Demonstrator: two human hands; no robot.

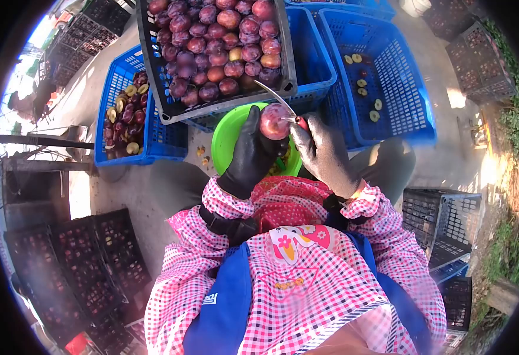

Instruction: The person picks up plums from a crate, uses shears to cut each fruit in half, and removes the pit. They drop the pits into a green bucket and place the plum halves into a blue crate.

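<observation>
My left hand [243,155], in a black glove, is closed around a reddish-purple plum [275,122] over a bright green basin [221,142]. In my right hand [325,155], also gloved, is a curved knife [301,122] with a red handle. Its thin blade arcs up and to the left past the plum, with its base right at the fruit's right side. Part of the basin's contents, small yellowish and dark bits, shows below the hands. Just beyond the basin, a black crate [166,112] full of whole plums rests tilted on blue crates.
On the left, a blue crate [170,142] holds dark plums and cut halves. At the right, another blue crate [416,127] has several pale-faced halves on its bottom. Stacked dark crates [76,254] stand at lower left, with more crates [449,222] at right.
</observation>
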